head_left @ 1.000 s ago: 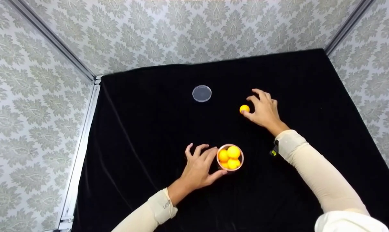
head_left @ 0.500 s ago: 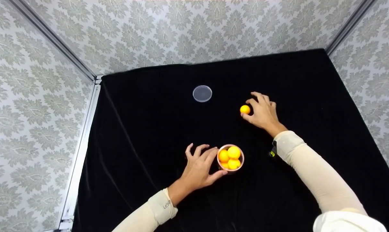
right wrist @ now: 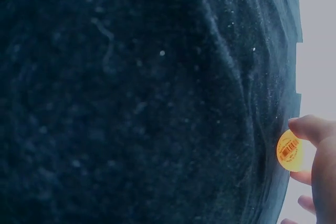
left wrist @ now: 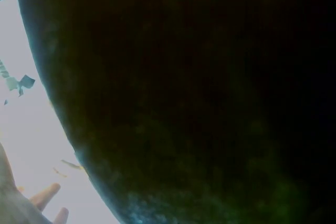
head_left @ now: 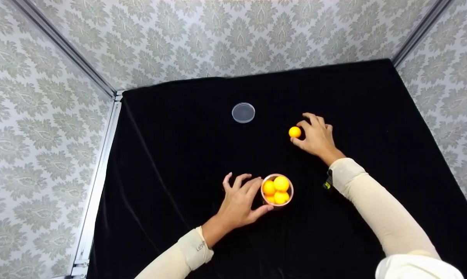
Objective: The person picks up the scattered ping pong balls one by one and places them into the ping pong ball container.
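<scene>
In the head view, my left hand [head_left: 237, 205] holds the side of a round pinkish-rimmed cup [head_left: 263, 176], thumb at the near side and index finger at the far left. Several orange ping-pong balls [head_left: 281, 183] fill the cup. Farther off to the right, my right hand [head_left: 316, 135] pinches a single orange ping-pong ball [head_left: 294, 132] between thumb and fingers. Dark printing shows on that ball [right wrist: 290, 151] in the right wrist view, with the thumb over its top edge and a finger under it. The left wrist view catches only a few left fingers [left wrist: 46, 196].
A clear round lid or dish [head_left: 243, 112] lies on the black cloth [head_left: 187, 147], left of the right hand. Patterned panels [head_left: 237, 38] and metal frame bars [head_left: 98, 170] bound the table at the back and sides. A small dark device [head_left: 328, 181] sits at the right wrist.
My right thumb has slid from over the ball to its near side, and the fingers have come in closer on it. The left hand and cup stay in place.
</scene>
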A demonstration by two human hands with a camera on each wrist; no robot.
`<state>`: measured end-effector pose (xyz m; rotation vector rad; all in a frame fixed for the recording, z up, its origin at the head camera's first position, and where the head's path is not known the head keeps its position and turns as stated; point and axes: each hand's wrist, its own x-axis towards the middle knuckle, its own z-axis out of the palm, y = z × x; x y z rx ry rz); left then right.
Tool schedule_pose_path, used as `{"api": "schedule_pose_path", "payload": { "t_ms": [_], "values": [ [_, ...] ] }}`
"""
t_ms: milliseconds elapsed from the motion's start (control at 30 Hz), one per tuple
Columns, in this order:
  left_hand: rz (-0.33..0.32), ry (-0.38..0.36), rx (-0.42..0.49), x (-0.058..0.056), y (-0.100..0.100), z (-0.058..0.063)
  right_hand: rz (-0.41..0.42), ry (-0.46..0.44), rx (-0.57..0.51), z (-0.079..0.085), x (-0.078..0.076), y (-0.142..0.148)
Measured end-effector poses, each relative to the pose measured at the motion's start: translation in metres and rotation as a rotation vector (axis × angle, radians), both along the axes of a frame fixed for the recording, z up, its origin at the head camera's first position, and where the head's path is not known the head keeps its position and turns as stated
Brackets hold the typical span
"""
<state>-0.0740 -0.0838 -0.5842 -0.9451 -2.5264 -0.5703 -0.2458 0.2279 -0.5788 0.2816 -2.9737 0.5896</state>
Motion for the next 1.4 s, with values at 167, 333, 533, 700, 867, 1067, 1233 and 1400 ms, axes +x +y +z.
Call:
{"api": "schedule_pose_path", "payload": {
  "t_ms": [167,333,533,700,867,1067,1233,1400],
  "values": [
    [-0.002,0.010,0.010,0.000,0.000,-0.001,0.002,-0.004,0.006,-0.003,0.000,0.001],
    [-0.004,0.013,0.009,0.000,-0.001,-0.001,0.004,-0.014,0.017,-0.004,0.001,0.002],
    [-0.005,0.013,0.011,0.000,-0.001,-0.001,0.004,-0.016,0.020,-0.005,0.001,0.002],
    [-0.004,0.004,0.010,0.000,-0.001,0.000,0.009,-0.010,0.020,-0.003,0.002,0.002],
    [-0.004,-0.001,0.005,0.000,0.000,0.001,0.025,0.001,0.019,0.001,0.004,0.001],
    [-0.002,0.010,0.007,0.000,0.000,0.000,0.067,0.056,0.010,0.009,0.011,-0.004],
    [-0.001,0.013,0.002,0.000,0.000,-0.001,0.136,0.126,-0.009,0.023,0.023,-0.013],
    [0.002,0.007,-0.005,0.000,0.000,-0.001,0.225,0.185,-0.054,0.041,0.040,-0.024]
  ]
}}
